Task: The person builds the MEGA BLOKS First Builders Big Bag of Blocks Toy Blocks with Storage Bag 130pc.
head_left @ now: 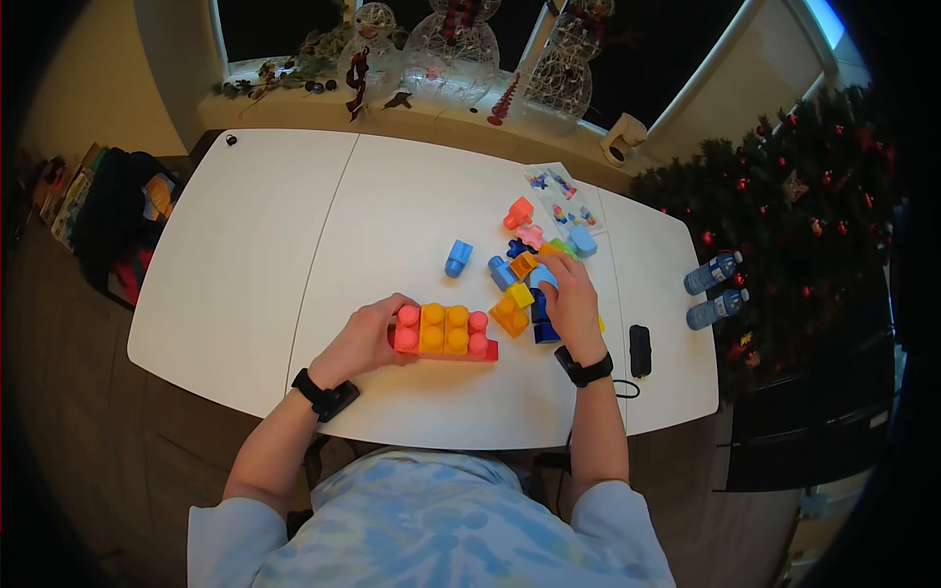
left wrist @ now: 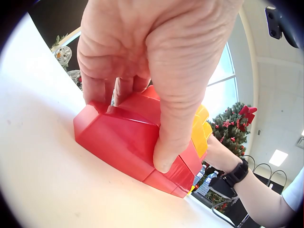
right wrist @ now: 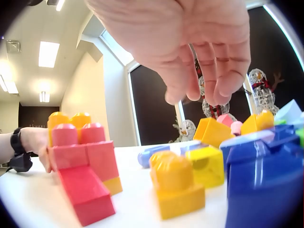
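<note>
My left hand (head_left: 371,338) grips the left end of a block assembly (head_left: 444,331), with pink and yellow studs on top and red pieces below. In the left wrist view, the thumb lies along the red side (left wrist: 118,142) and the other fingers are on its far side. The right hand (head_left: 571,299) is over the pile of loose blocks; in the right wrist view its fingers (right wrist: 228,85) hang loosely bent above the blocks, holding nothing. Beneath and around it are an orange block (right wrist: 213,133), a yellow block (right wrist: 206,166) and dark blue blocks (right wrist: 263,175).
A blue block (head_left: 458,258) lies apart on the white table (head_left: 245,255). Red and pink blocks lie near a picture sheet (head_left: 573,196) at the back. To the right are a black case (head_left: 640,351) and two water bottles (head_left: 714,273).
</note>
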